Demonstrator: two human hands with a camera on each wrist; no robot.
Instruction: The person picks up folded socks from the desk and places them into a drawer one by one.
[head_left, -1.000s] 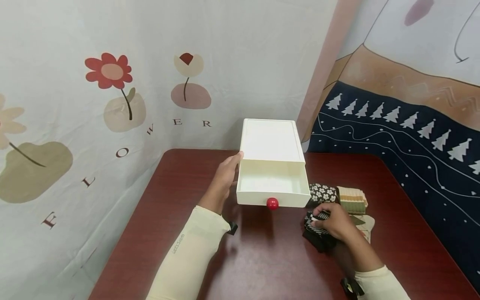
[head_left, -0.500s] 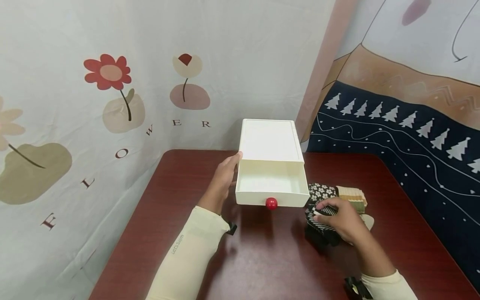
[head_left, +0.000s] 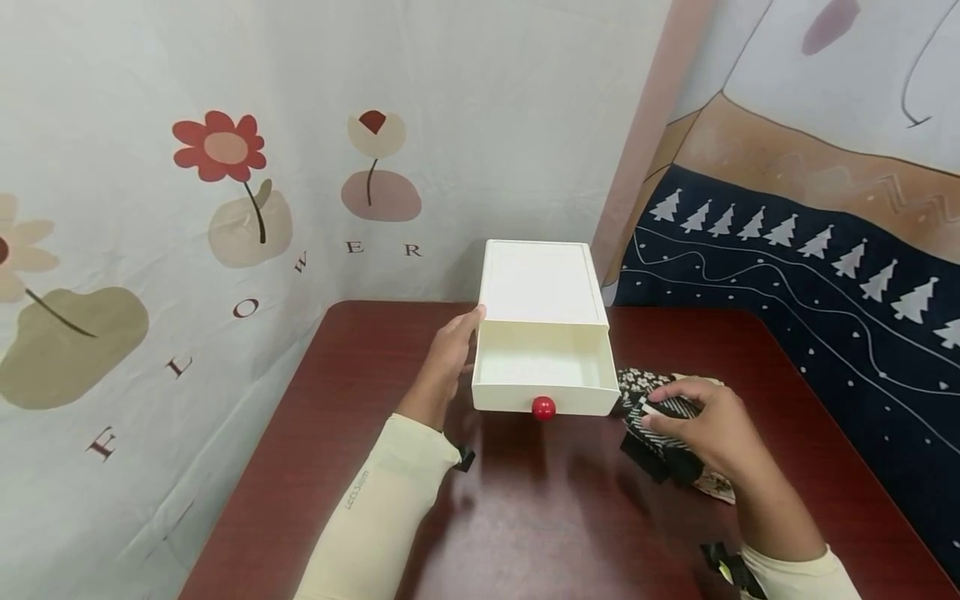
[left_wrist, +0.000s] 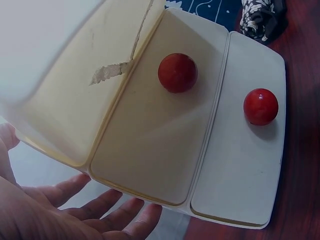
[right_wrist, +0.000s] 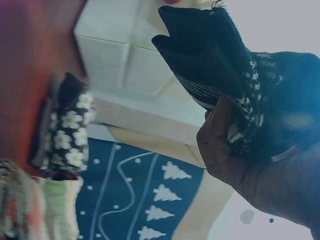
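A white drawer unit (head_left: 543, 283) stands toward the back of the table, its top drawer (head_left: 495, 397) pulled out by a red knob (head_left: 543, 407) side. My left hand (head_left: 444, 367) rests along the unit's left side; the left wrist view shows straight fingers (left_wrist: 102, 204) against it. Two lower drawers below are closed, with red knobs. My right hand (head_left: 716, 425) pinches a folded pair of dark socks (right_wrist: 225, 65) with white patterning, lifted right of the drawer. Behind it lies a black sock bundle with white flowers (right_wrist: 70, 135), next to a green and cream striped one (right_wrist: 57, 205).
The dark red table (head_left: 525, 525) runs up to a white curtain (head_left: 487, 125) with printed flowers behind it. A navy cloth (head_left: 795, 292) with white trees hangs at the right. A patterned beige bundle (head_left: 716, 485) lies below the right hand.
My right hand has raised the dark socks and moved them to the right, now covering much of the striped bundle. The left hand and the drawer unit have stayed in place.
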